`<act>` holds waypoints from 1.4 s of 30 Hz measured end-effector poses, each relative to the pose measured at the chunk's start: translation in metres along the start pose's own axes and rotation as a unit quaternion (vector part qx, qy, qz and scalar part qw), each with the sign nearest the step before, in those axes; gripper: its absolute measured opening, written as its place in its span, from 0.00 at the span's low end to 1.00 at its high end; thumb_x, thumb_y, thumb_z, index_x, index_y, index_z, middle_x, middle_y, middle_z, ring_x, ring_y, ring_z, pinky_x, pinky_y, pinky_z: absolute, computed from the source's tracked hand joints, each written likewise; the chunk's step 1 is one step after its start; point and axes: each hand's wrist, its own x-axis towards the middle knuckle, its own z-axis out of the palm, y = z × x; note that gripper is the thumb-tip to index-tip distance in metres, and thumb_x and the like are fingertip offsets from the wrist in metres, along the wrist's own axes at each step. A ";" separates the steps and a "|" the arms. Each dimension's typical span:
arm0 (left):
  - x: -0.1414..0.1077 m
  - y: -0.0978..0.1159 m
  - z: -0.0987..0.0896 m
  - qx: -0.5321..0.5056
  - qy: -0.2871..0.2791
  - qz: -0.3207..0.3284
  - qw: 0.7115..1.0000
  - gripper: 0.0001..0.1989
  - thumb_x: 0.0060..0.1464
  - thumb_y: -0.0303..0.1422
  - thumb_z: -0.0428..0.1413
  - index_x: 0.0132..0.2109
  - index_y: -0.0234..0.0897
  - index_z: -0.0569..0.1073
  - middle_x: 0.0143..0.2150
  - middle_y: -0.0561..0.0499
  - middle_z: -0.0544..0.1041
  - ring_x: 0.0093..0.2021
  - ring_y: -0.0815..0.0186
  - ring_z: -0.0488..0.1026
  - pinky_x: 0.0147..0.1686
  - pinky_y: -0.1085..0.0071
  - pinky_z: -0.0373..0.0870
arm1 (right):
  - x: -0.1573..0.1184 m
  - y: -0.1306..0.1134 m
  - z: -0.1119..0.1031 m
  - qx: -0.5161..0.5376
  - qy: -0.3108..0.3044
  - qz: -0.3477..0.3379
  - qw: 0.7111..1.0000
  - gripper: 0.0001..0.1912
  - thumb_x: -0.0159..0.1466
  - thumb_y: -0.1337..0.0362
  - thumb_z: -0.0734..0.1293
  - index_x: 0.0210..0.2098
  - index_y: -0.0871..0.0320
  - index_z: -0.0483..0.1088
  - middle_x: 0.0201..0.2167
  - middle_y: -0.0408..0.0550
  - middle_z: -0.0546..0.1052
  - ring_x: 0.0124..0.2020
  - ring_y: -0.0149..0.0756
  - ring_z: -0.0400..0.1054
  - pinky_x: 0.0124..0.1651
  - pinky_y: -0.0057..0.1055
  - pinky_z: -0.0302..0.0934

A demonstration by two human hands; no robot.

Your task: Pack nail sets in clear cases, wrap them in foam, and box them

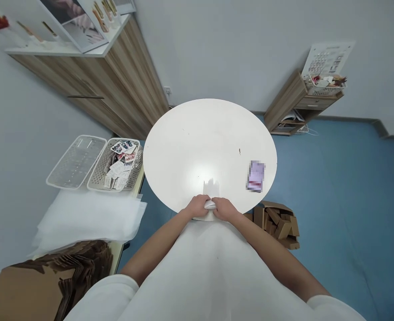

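Both hands meet at the near edge of a round white table [197,129]. My left hand [197,206] and my right hand [224,208] are closed on a white, thin, sheet-like piece [211,187], perhaps paper or foam wrap. Its far end stands away from me with a jagged edge, and a folded or rolled part shows between my fingers. Whether anything is wrapped inside cannot be seen. A pixelated purple rectangular item [256,176] lies on the table to the right of my right hand.
At left, a white basket [95,178] holds cards beside an empty basket [78,162], translucent sheets [93,218] and stacked flat cardboard [33,290]. A wood-grain cabinet [130,76] stands behind. To the right are a cardboard box [295,223] on the floor and a small shelf unit [285,102].
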 end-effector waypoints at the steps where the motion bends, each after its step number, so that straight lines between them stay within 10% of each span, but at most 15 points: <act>1: 0.000 0.000 0.001 -0.009 0.004 0.000 1.000 0.15 0.32 0.23 0.56 0.32 0.41 0.72 0.34 0.49 0.74 0.40 0.56 0.68 0.44 0.65 0.62 | 0.001 0.001 -0.001 0.003 -0.002 0.004 1.000 0.15 0.54 0.70 0.58 0.41 0.58 0.65 0.34 0.49 0.73 0.34 0.39 0.66 0.36 0.31 0.56; 8: 0.015 -0.010 0.000 -0.027 0.060 -0.065 0.996 0.06 0.34 0.23 0.56 0.24 0.38 0.69 0.30 0.51 0.71 0.34 0.61 0.68 0.36 0.69 0.64 | 0.030 0.007 -0.008 0.039 0.039 0.063 0.997 0.12 0.56 0.67 0.57 0.38 0.59 0.65 0.40 0.52 0.68 0.39 0.37 0.63 0.37 0.28 0.58; 19: 0.000 -0.025 0.002 -0.089 0.197 -0.129 0.968 0.24 0.45 0.31 0.57 0.51 0.37 0.63 0.45 0.46 0.68 0.37 0.68 0.68 0.39 0.70 0.65 | 0.018 0.011 0.029 0.168 0.224 0.158 0.947 0.29 0.62 0.61 0.52 0.60 0.57 0.39 0.55 0.55 0.53 0.57 0.44 0.48 0.54 0.41 0.52; 34: -0.006 -0.006 0.014 -0.115 0.100 -0.129 0.980 0.31 0.46 0.38 0.57 0.58 0.40 0.58 0.52 0.42 0.64 0.47 0.58 0.64 0.43 0.66 0.64 | 0.007 -0.004 0.041 0.444 0.146 0.183 0.865 0.39 0.56 0.52 0.60 0.60 0.58 0.41 0.61 0.54 0.50 0.61 0.41 0.46 0.57 0.38 0.51; 42: -0.015 -0.029 -0.016 -0.108 0.142 -0.168 0.969 0.31 0.51 0.37 0.51 0.61 0.39 0.50 0.56 0.42 0.61 0.52 0.60 0.62 0.48 0.64 0.61 | 0.037 -0.036 0.034 0.525 0.099 0.164 0.829 0.42 0.53 0.51 0.64 0.61 0.55 0.42 0.61 0.51 0.51 0.61 0.40 0.46 0.59 0.38 0.48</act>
